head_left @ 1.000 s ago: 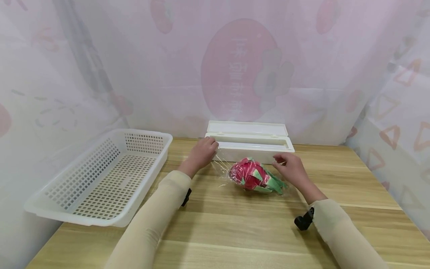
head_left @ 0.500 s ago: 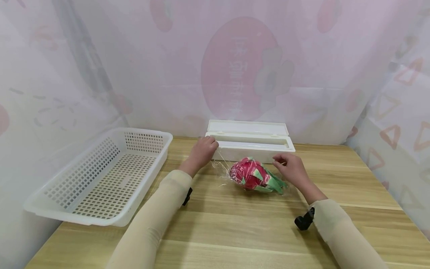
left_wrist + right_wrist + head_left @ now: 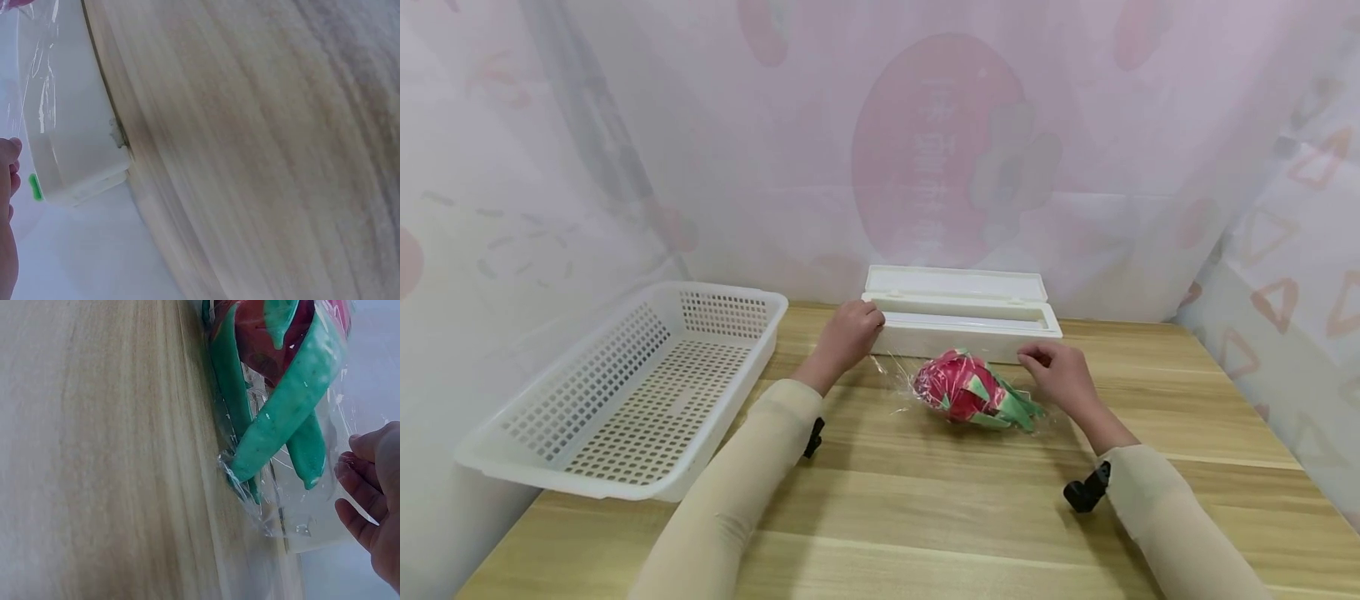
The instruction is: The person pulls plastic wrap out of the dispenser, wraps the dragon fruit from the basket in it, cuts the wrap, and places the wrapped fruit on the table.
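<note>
A red dragon fruit (image 3: 958,385) with green leaf tips lies on the table, loosely covered by clear cling film (image 3: 891,379). Behind it stands a long white cling film box (image 3: 951,343), its lid raised and a roll inside. At the box's left front corner my left hand (image 3: 850,333) pinches the film, which stretches in bright creases toward the fruit. My right hand (image 3: 1060,375) is by the box's right front corner, thumb and forefinger together on the film's other side. In the right wrist view the film (image 3: 269,512) hangs crumpled past the green tips (image 3: 290,406).
A white perforated basket (image 3: 730,433) sits at the left of the wooden table (image 3: 925,533). Pale printed curtains (image 3: 775,167) rise behind the table and on both sides. A green tab (image 3: 35,187) shows on the box's end.
The hands have drawn slightly apart, the left a little to the left and the right a little to the right. The dragon fruit and the box stay in place.
</note>
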The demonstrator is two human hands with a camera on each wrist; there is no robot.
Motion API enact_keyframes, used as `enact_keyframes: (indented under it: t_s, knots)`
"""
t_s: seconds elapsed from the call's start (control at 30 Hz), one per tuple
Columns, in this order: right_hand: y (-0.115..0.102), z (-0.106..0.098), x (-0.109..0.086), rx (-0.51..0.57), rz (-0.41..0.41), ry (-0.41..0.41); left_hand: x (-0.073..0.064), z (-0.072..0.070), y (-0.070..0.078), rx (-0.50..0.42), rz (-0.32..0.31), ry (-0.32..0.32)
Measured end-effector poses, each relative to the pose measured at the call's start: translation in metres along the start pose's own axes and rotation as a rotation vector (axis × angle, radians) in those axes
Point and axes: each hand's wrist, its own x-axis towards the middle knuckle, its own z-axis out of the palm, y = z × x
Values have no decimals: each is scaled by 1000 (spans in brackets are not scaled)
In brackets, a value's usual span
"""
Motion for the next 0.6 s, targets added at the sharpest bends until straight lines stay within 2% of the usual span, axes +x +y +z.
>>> enact_keyframes:
  t_s: [0.1, 0.33, 0.6]
  knots:
    - [3, -2, -1, 5, 17, 17, 0, -2, 0, -16, -9, 13]
    - [12, -7, -4, 13, 90, 46, -2, -9, 3, -54, -38, -12]
    - [12, -12, -10, 22, 104, 66, -3, -15, 7, -62, -25, 33]
